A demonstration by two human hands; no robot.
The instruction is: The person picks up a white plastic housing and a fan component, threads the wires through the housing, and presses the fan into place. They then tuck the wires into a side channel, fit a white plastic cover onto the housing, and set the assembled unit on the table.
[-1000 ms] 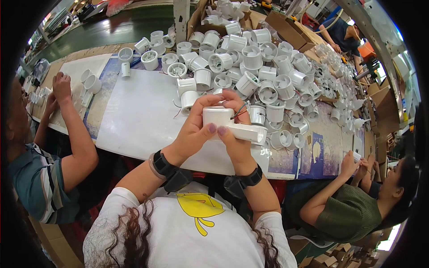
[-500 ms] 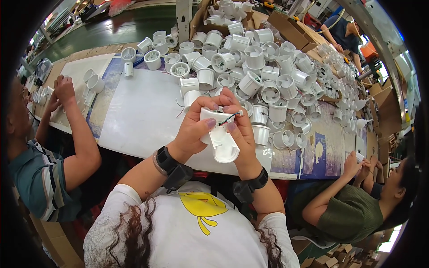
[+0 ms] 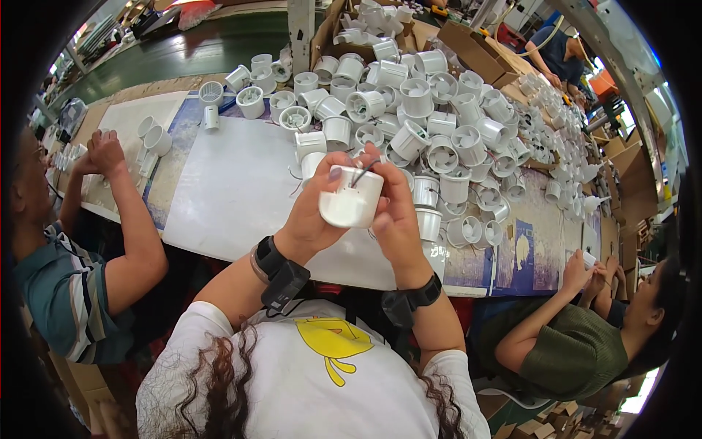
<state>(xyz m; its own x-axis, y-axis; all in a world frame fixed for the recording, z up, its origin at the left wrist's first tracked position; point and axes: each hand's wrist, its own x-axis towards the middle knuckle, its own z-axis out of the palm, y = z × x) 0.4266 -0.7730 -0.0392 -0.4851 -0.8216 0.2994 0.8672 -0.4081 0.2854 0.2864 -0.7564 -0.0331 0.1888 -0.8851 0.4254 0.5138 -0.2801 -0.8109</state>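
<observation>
Up over the near side of the table, a white plastic housing (image 3: 356, 199) with a rounded lower edge sits between my hands. A short dark wire (image 3: 363, 174) comes out at its top. My left hand (image 3: 311, 212) grips its left side, the thumb laid on the upper front. Around the upper right edge curl the fingers of my right hand (image 3: 398, 216), with its thumb by the right wall. Some fingertips are hidden behind the housing.
A big heap of white cup-shaped housings (image 3: 417, 95) with fans and wires spreads behind my hands to the right. Under my hands lies a white sheet (image 3: 227, 183). Co-workers sit left (image 3: 66, 293) and right (image 3: 570, 336). A metal post (image 3: 300, 36) stands at the back.
The housing has been turned, so its tongue-shaped lower part no longer shows and its rounded white wall faces up. My right thumb has shifted from its front to its right side.
</observation>
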